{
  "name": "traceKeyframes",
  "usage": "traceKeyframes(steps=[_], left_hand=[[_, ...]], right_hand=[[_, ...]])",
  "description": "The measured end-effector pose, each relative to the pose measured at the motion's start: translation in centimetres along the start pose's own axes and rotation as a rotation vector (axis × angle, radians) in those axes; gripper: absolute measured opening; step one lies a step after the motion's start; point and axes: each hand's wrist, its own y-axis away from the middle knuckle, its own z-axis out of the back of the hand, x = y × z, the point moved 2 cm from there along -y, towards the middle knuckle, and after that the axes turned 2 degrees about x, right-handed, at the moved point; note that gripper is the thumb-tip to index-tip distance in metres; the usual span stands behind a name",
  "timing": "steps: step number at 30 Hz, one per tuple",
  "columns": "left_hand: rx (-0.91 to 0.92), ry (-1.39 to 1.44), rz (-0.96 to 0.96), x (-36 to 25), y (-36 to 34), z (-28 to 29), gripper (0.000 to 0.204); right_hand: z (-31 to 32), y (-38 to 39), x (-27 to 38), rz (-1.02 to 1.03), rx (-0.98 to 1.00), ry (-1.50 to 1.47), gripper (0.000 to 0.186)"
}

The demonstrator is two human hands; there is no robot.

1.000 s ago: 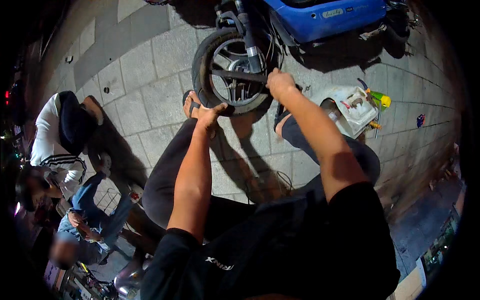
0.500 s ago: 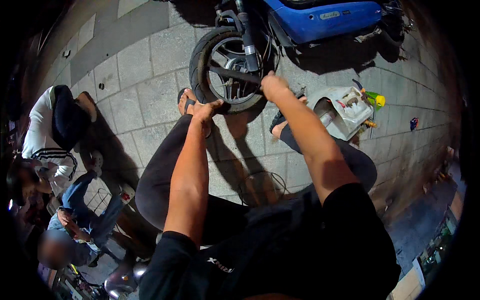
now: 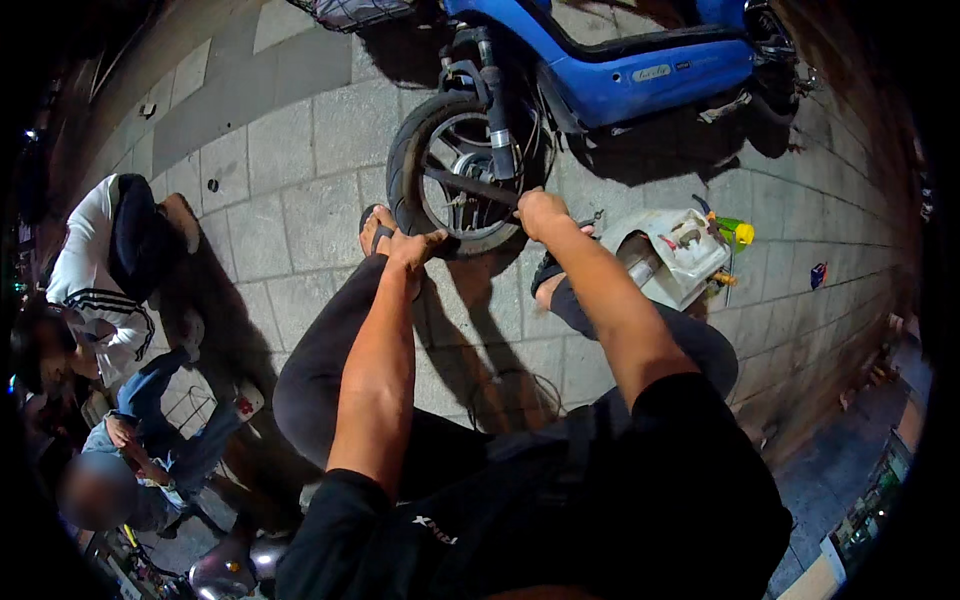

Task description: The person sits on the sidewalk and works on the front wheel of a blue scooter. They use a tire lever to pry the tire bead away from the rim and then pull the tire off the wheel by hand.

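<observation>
A blue scooter [image 3: 610, 85] stands at the top, its front wheel [image 3: 405, 165] before me, with a dark fork [image 3: 500, 140] down its side. My right hand [image 3: 543, 215] is closed on the end of a dark bar [image 3: 470, 185] that slopes across the wheel. My left hand [image 3: 410, 250] grips the tyre's lower left edge. My sandalled feet are beside the wheel. A whitish plastic container [image 3: 695, 260] lies right of my right foot, with a yellow-capped green bottle [image 3: 736, 232] beside it.
Two people [image 3: 95, 255] [image 3: 180, 450] sit or crouch close at my left. Paving [image 3: 280, 150] surrounds the wheel. A small blue-and-red object [image 3: 818, 275] lies at the right. A loop of cable [image 3: 515, 375] lies between my legs. Shiny metal parts are at the lower left.
The view has shifted, so the scooter sits lower in it. My right hand and the bar's near end have moved down and a little left against the wheel. My left hand stays at the tyre.
</observation>
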Motion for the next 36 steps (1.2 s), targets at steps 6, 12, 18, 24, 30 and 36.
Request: traceKeyframes(steps=[6,12,18,24,30,36], left_hand=[[-0.125,0.072,0.115,2.0,-2.3,-0.5,0.071],[-0.232,-0.051,0.129,-0.2,-0.6,-2.4,0.077],[-0.484,-0.352,-0.328,4.4,-4.2,3.3,0.057],[-0.097,-0.127,-0.372,-10.3,11.3,1.0,0.055],[-0.075,-0.342,-0.707,-17.5,28.4,-0.5,0.05],[-0.389,-0.527,-0.669,-8.0,22.2,8.4,0.036]], right_hand=[[-1.2,-1.2,-0.7,-0.033,0.035,0.005,0.04],[3.8,4.8,-5.7,0.127,0.092,0.067,0.032],[18.3,17.9,-14.8,0.235,-0.371,-0.403,0.048],[2.8,30.6,-22.5,0.343,-0.468,-1.542,0.038],[-21.5,26.2,-18.5,-0.191,-0.369,-1.482,0.033],[-14.2,18.6,-16.0,-0.273,-0.768,-0.775,0.032]])
